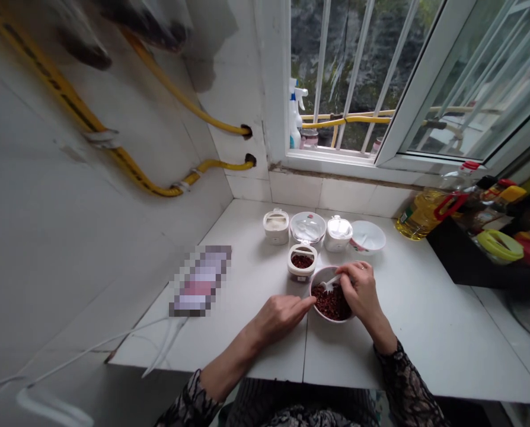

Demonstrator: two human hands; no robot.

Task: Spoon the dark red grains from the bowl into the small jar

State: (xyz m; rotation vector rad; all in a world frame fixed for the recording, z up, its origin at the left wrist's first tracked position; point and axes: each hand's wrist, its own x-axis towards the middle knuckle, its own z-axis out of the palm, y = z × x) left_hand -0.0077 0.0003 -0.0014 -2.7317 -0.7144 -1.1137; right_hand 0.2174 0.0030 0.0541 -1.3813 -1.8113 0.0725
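A white bowl (337,321) on the counter holds dark red dried bits (334,305), perhaps peppercorns or chilli. My right hand (360,289) is closed on the handle of a small white spoon (328,284), whose head dips into the bits. At the bowl's left rim my left hand (283,313) grips the edge, its fingertips partly hidden. Just behind the bowl stands a lidded seasoning jar (301,274) with the same kind of dark red bits showing through its top.
Further back are two more seasoning jars (276,228) (338,234), a covered bowl (308,225) and a shallow white bowl (368,237). An oil bottle (414,216) and a black condiment rack (452,252) stand right. A blurred-out device (200,281) with a cable lies left.
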